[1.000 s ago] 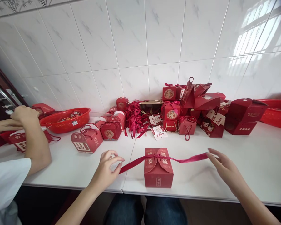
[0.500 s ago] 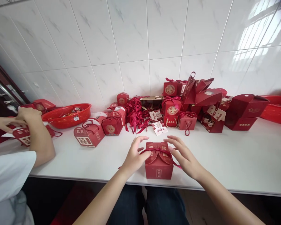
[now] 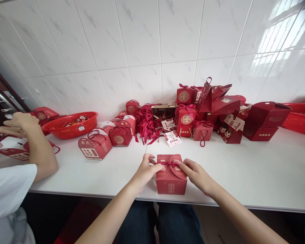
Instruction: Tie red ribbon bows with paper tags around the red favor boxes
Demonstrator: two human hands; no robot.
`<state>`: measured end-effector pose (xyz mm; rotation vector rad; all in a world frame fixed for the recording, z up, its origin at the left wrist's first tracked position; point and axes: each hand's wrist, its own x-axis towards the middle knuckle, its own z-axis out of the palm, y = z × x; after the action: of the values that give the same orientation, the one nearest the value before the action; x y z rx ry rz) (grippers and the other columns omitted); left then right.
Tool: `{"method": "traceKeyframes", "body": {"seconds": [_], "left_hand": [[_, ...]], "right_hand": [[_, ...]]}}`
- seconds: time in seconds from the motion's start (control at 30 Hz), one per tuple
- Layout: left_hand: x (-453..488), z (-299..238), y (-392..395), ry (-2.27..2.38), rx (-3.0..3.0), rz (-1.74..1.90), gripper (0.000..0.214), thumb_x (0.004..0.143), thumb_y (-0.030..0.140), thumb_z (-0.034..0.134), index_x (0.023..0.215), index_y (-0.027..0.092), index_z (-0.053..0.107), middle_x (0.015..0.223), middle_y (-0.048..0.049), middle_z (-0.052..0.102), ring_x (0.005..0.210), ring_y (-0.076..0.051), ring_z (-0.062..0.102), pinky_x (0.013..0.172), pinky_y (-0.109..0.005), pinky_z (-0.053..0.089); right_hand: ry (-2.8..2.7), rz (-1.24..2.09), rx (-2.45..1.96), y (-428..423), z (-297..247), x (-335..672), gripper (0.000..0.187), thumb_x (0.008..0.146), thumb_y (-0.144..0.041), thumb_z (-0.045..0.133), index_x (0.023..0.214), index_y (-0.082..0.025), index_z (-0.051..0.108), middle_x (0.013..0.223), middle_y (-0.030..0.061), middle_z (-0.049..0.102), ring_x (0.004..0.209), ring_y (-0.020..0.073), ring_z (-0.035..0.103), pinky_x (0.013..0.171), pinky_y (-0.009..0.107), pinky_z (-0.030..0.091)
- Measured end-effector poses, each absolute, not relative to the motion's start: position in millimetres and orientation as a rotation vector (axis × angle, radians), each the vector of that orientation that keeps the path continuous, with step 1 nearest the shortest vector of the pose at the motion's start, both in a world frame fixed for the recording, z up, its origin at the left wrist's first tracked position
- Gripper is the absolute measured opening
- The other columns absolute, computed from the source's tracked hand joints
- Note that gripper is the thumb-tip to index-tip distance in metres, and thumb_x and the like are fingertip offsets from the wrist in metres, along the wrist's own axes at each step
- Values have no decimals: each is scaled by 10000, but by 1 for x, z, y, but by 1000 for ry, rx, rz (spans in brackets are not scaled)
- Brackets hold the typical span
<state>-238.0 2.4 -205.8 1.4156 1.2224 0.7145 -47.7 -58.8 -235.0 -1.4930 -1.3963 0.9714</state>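
A red gift box (image 3: 171, 181) with rounded top flaps stands at the near edge of the white table (image 3: 256, 173). A red ribbon (image 3: 169, 164) runs across its top. My left hand (image 3: 146, 170) pinches the ribbon at the box's left top edge. My right hand (image 3: 195, 173) pinches the ribbon at the right side of the top. Both hands rest against the box.
A pile of red gift boxes (image 3: 208, 112) and loose red ribbons (image 3: 147, 125) lies against the tiled wall. Small handled boxes (image 3: 95, 147) and a red basket (image 3: 71, 124) stand left. Another person's arm (image 3: 38, 149) works at the far left. Another red basket (image 3: 301, 118) sits far right.
My hands were spread wide, pulling the ribbon ends out to both sides. They came in to the box top and now pinch the ribbon at its middle.
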Motion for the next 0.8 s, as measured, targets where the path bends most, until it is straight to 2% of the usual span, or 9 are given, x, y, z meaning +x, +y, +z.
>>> {"method": "traceKeyframes", "body": {"seconds": [0.07,0.17,0.37,0.43,0.5,0.57,0.63,0.7,0.8], "left_hand": [[-242,-204,5,1176,1413,552,320,694,410,646,844,202,455,784,17,520,631,-118,473,575,-234,316],[-250,-201,11,1104,1535,466,386,684,513,660,676,180,465,673,22,503,608,-119,422,576,-242,277],[-261,-201,18,1101,1776,468,491,659,599,682,580,177,443,588,59,367,589,-111,348,570,-252,233],[-261,-202,18,1086,1807,497,472,674,590,674,603,177,457,599,56,387,597,-116,367,577,-256,256],[-261,-202,18,1083,1822,523,440,688,573,673,664,181,476,642,48,432,630,-130,414,606,-263,301],[-261,-201,18,1096,1824,568,414,679,539,697,787,189,503,782,19,518,749,-165,497,691,-287,369],[-260,-199,17,1110,1864,665,455,655,479,733,939,205,506,1011,-32,557,966,-220,530,835,-336,399],[-257,-195,13,1088,1959,790,500,662,407,736,1051,217,486,1178,-68,528,1126,-248,487,954,-378,371],[-246,-188,3,987,2081,897,397,757,338,655,1090,227,470,1153,-64,559,1111,-220,511,988,-382,369]], "right_hand": [[-1452,1043,-1483,-58,-232,-42,540,849,-689,408,634,-195,367,606,-40,326,566,101,295,513,239,251],[-1496,999,-1500,-57,-228,-27,592,797,-717,469,575,-199,288,578,-50,212,552,90,193,500,248,169],[-1597,920,-1548,-58,-227,-7,632,771,-733,494,556,-195,240,573,-50,187,545,84,175,514,257,170],[-1607,941,-1534,-59,-226,-6,618,783,-736,475,557,-191,291,575,-51,202,542,86,192,523,258,194],[-1584,1031,-1521,-60,-225,-5,604,816,-741,405,599,-178,442,567,-45,294,540,97,284,552,260,263],[-1553,1185,-1487,-61,-225,-4,660,860,-734,300,696,-161,583,627,-3,474,620,130,448,661,279,363],[-1523,1366,-1402,-61,-224,-3,691,883,-713,268,734,-148,636,749,50,602,757,162,554,811,306,397],[-1471,1494,-1268,-59,-223,-1,611,882,-672,374,724,-143,636,795,70,639,805,170,585,873,317,403],[-1323,1482,-1180,-58,-215,3,438,828,-566,579,709,-146,614,736,48,632,745,154,585,811,299,437]]}}
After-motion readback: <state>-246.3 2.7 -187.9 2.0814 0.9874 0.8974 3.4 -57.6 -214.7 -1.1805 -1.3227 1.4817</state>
